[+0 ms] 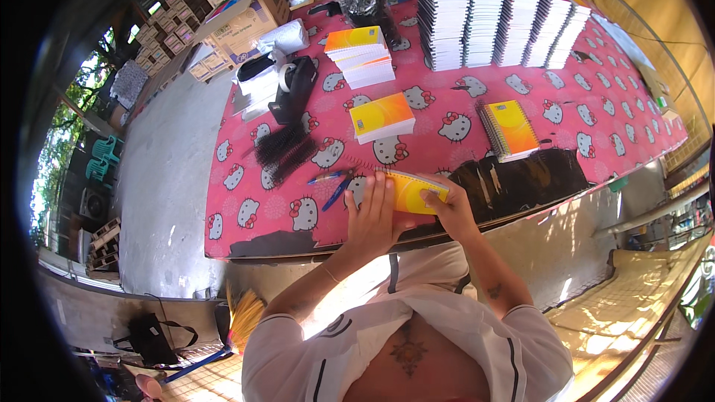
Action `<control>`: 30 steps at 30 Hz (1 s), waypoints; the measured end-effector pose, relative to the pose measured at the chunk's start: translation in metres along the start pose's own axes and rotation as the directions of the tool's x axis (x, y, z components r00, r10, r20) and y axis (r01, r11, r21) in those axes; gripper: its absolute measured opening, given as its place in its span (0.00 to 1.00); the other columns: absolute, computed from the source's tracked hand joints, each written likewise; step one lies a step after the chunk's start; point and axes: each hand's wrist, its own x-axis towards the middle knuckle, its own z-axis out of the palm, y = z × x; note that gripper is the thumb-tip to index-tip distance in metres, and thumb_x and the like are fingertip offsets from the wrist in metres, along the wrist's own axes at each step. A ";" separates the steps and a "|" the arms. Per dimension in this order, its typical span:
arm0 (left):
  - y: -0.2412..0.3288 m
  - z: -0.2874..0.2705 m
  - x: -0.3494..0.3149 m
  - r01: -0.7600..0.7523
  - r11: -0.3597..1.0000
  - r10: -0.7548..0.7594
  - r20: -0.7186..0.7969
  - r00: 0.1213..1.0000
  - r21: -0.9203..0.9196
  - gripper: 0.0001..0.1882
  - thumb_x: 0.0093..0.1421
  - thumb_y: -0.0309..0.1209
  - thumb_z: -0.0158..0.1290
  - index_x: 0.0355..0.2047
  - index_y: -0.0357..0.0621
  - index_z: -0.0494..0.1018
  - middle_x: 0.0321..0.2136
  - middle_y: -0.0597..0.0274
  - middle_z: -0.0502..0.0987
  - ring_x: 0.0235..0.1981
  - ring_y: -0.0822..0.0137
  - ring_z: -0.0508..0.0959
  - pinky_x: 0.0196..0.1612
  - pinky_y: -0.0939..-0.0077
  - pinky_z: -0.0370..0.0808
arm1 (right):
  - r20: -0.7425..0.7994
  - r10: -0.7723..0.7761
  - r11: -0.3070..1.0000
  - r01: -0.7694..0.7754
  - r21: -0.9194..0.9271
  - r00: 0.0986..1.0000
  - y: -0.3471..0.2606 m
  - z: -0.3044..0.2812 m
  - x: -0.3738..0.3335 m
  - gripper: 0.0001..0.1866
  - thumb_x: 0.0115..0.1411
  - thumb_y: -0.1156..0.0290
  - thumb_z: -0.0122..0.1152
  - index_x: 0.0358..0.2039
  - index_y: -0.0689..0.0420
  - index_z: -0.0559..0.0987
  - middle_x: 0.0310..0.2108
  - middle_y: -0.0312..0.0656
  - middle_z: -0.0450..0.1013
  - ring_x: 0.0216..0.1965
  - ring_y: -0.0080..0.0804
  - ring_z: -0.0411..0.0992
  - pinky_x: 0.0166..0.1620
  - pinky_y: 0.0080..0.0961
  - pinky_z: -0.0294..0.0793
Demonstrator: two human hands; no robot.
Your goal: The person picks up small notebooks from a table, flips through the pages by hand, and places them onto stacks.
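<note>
In front of me, near the table's front edge, is a yellow-orange notebook (410, 192). My right hand (453, 214) grips its right end, thumb on the cover. Stretched flat, the fingers of my left hand (370, 212) press along its left edge. A thin spiral coil (363, 165) sticks out past that edge, beyond my left fingertips. Blue-handled pliers (337, 187) lie on the table just left of my left hand. Farther left rests a heap of black spiral coils (281, 150). A bound spiral notebook (509, 130) sits beyond my right hand.
The pink patterned table cover (447, 100) is torn at the front, baring a dark patch (521, 182). Small stacks of yellow notebooks (383, 115) stand ahead, tall notebook stacks (445, 22) behind. A black tape dispenser (293, 89) and a cardboard box (242, 26) are at left.
</note>
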 end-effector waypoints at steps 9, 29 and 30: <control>-0.003 -0.005 0.006 -0.025 0.997 0.025 0.000 1.000 0.067 0.45 0.66 0.60 0.39 0.69 0.32 0.54 0.70 0.38 0.53 0.73 0.42 0.49 0.65 0.25 0.31 | 0.118 -0.052 0.998 0.049 0.029 0.992 -0.001 0.000 0.002 0.16 0.67 0.74 0.58 0.54 0.66 0.76 0.44 0.40 0.78 0.44 0.21 0.72 0.50 0.20 0.72; 0.025 -0.006 -0.038 -0.007 0.986 0.027 0.114 0.993 -0.166 0.45 0.66 0.58 0.44 0.68 0.29 0.54 0.70 0.39 0.53 0.72 0.42 0.50 0.66 0.26 0.39 | 0.197 0.006 0.994 0.015 -0.106 0.980 0.040 -0.007 0.008 0.16 0.64 0.78 0.59 0.53 0.64 0.78 0.41 0.40 0.80 0.41 0.18 0.72 0.47 0.21 0.74; 0.017 0.001 -0.023 0.003 0.993 0.010 0.110 0.994 -0.115 0.45 0.66 0.58 0.44 0.68 0.28 0.54 0.70 0.38 0.53 0.73 0.42 0.49 0.66 0.26 0.39 | 0.205 0.001 0.992 0.026 -0.126 0.979 0.034 -0.007 0.010 0.16 0.64 0.78 0.59 0.53 0.65 0.77 0.41 0.39 0.80 0.41 0.18 0.71 0.47 0.20 0.74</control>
